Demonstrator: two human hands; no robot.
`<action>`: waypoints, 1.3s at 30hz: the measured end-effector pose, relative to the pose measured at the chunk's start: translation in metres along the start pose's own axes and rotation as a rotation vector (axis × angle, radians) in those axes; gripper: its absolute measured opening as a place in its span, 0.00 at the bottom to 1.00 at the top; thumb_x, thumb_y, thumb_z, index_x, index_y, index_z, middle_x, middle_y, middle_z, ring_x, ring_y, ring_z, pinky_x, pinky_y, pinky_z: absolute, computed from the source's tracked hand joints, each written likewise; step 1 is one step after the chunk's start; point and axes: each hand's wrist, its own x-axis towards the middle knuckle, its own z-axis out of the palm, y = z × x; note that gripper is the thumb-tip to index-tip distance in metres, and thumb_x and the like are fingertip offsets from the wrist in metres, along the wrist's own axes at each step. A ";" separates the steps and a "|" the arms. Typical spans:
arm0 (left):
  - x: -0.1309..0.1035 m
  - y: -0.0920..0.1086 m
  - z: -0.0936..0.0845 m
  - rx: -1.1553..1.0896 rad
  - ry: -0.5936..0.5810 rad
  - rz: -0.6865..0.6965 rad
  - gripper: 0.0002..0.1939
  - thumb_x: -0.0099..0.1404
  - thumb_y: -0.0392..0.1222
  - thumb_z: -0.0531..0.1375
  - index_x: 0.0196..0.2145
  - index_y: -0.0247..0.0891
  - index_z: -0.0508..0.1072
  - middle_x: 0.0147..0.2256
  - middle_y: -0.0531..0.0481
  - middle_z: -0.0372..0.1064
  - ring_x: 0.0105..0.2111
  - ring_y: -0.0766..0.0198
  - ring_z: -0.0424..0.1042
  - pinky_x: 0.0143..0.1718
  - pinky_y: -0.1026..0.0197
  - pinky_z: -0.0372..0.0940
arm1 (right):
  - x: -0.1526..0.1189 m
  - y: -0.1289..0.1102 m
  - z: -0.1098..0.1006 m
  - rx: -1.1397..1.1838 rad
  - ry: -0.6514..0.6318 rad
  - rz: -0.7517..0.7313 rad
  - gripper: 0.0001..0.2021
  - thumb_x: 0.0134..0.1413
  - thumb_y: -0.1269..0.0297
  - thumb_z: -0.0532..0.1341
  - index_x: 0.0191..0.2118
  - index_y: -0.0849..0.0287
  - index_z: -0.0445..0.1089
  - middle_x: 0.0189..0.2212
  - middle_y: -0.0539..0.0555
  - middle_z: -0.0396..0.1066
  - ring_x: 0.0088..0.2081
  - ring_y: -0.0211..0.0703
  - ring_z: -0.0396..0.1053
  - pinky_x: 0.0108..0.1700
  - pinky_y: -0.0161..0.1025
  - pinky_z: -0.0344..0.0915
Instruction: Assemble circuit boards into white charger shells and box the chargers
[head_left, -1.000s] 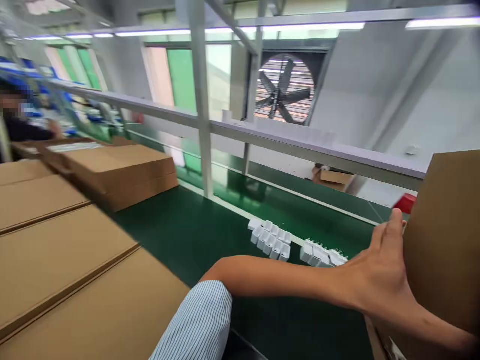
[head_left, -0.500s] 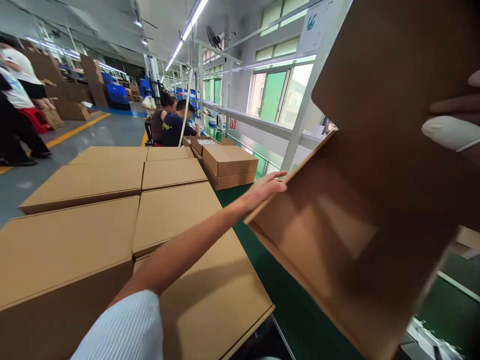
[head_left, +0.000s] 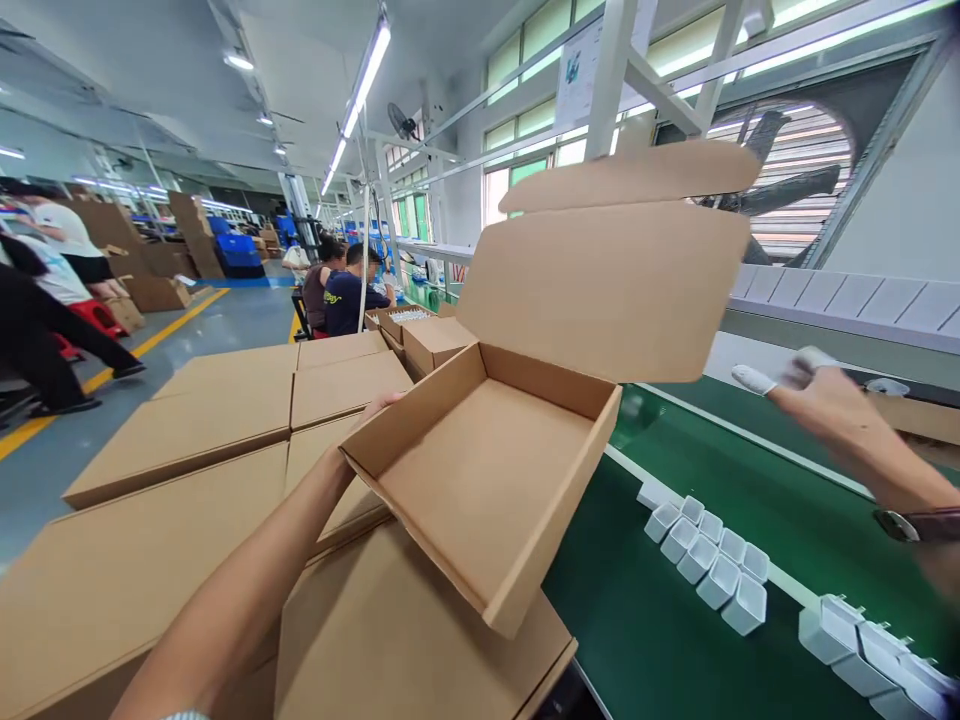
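An empty cardboard box (head_left: 487,450) hangs tilted in front of me, its lid (head_left: 600,285) raised and folded back. My left hand (head_left: 381,405) grips the box by its left wall; most of the fingers are hidden behind the cardboard. Below the box lies a closed cardboard box (head_left: 420,640). Off to the right, my right hand (head_left: 802,385) is away from the box over the green work surface, with white finger covers on its tips. It is blurred, but its fingers stand apart and nothing shows in them.
Closed cardboard boxes (head_left: 150,560) fill the left side. White plastic cube-shaped pieces (head_left: 705,555) stand in rows on the green surface (head_left: 622,580), with more white pieces (head_left: 862,640) at the right. Seated people (head_left: 345,295) work farther off. A white post (head_left: 611,80) rises behind the lid.
The open box has swung left and down, so its inside now faces me. My right hand has come off the box and moved right; my left hand keeps its hold.
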 end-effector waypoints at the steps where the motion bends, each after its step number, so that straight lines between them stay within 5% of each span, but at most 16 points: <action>1: 0.006 -0.001 0.001 0.008 -0.007 0.014 0.26 0.56 0.60 0.59 0.38 0.33 0.78 0.28 0.43 0.79 0.27 0.50 0.77 0.30 0.51 0.75 | -0.007 0.007 0.010 0.063 -0.076 0.072 0.22 0.53 0.53 0.74 0.47 0.62 0.76 0.63 0.78 0.63 0.62 0.60 0.69 0.45 0.44 0.76; 4: 0.023 -0.002 0.008 0.059 -0.036 0.036 0.26 0.55 0.61 0.59 0.36 0.33 0.79 0.29 0.42 0.80 0.28 0.48 0.78 0.32 0.49 0.76 | -0.020 0.016 0.040 0.309 -0.293 0.241 0.18 0.62 0.53 0.67 0.52 0.58 0.74 0.62 0.70 0.67 0.61 0.56 0.71 0.47 0.42 0.77; 8: 0.049 0.001 0.015 0.180 -0.062 0.075 0.28 0.55 0.64 0.58 0.35 0.34 0.79 0.29 0.39 0.80 0.29 0.47 0.79 0.32 0.48 0.77 | -0.014 0.010 0.075 0.478 -0.413 0.178 0.24 0.56 0.49 0.70 0.55 0.52 0.72 0.61 0.60 0.70 0.59 0.56 0.72 0.49 0.44 0.80; 14: 0.100 0.027 0.027 0.440 -0.086 0.188 0.31 0.54 0.66 0.63 0.40 0.33 0.79 0.35 0.39 0.81 0.36 0.45 0.80 0.35 0.51 0.75 | 0.002 0.014 0.102 0.538 -0.104 0.123 0.22 0.47 0.48 0.75 0.44 0.52 0.75 0.56 0.55 0.75 0.55 0.60 0.75 0.43 0.49 0.85; 18: 0.138 0.045 0.048 0.669 -0.079 0.280 0.28 0.49 0.57 0.74 0.40 0.34 0.81 0.35 0.44 0.81 0.39 0.47 0.80 0.39 0.53 0.74 | -0.007 0.036 0.121 0.523 -0.062 0.040 0.25 0.48 0.44 0.73 0.47 0.54 0.74 0.56 0.54 0.75 0.53 0.59 0.76 0.46 0.53 0.84; 24: 0.172 0.050 0.097 0.914 0.092 0.505 0.18 0.72 0.50 0.62 0.54 0.37 0.73 0.55 0.43 0.72 0.53 0.52 0.74 0.54 0.43 0.71 | -0.026 0.091 0.169 0.465 -0.132 0.096 0.27 0.55 0.42 0.68 0.53 0.56 0.73 0.57 0.56 0.74 0.49 0.58 0.79 0.55 0.54 0.78; 28: 0.164 0.039 0.131 1.034 0.100 0.611 0.22 0.75 0.54 0.56 0.58 0.36 0.72 0.58 0.38 0.71 0.57 0.48 0.71 0.60 0.41 0.65 | -0.028 0.132 0.191 0.280 -0.168 0.167 0.20 0.59 0.48 0.62 0.49 0.57 0.74 0.50 0.56 0.77 0.46 0.53 0.79 0.51 0.48 0.77; 31: 0.136 0.019 0.151 1.143 -0.097 0.628 0.30 0.75 0.61 0.48 0.57 0.36 0.75 0.56 0.40 0.76 0.56 0.47 0.74 0.58 0.51 0.66 | -0.031 0.157 0.197 0.189 -0.199 0.211 0.16 0.55 0.51 0.63 0.37 0.60 0.75 0.33 0.56 0.78 0.38 0.53 0.77 0.40 0.45 0.76; 34: 0.100 -0.013 0.162 1.276 -0.367 0.560 0.33 0.65 0.66 0.61 0.58 0.41 0.75 0.53 0.44 0.79 0.50 0.48 0.79 0.48 0.57 0.71 | -0.033 0.175 0.200 0.106 -0.207 0.260 0.15 0.52 0.52 0.64 0.26 0.59 0.70 0.20 0.51 0.69 0.27 0.49 0.71 0.30 0.42 0.68; 36: 0.081 -0.035 0.168 1.452 -0.441 0.500 0.38 0.60 0.61 0.67 0.64 0.43 0.69 0.52 0.41 0.79 0.48 0.46 0.80 0.43 0.56 0.72 | -0.033 0.183 0.203 0.065 -0.185 0.289 0.15 0.52 0.52 0.64 0.25 0.57 0.67 0.18 0.50 0.66 0.25 0.48 0.69 0.28 0.41 0.65; 39: 0.071 -0.058 0.175 1.699 -0.374 0.471 0.36 0.68 0.50 0.60 0.70 0.43 0.57 0.53 0.35 0.77 0.51 0.42 0.78 0.47 0.51 0.71 | -0.028 0.185 0.211 0.037 -0.140 0.300 0.15 0.56 0.49 0.60 0.29 0.56 0.67 0.25 0.55 0.71 0.31 0.53 0.74 0.33 0.43 0.68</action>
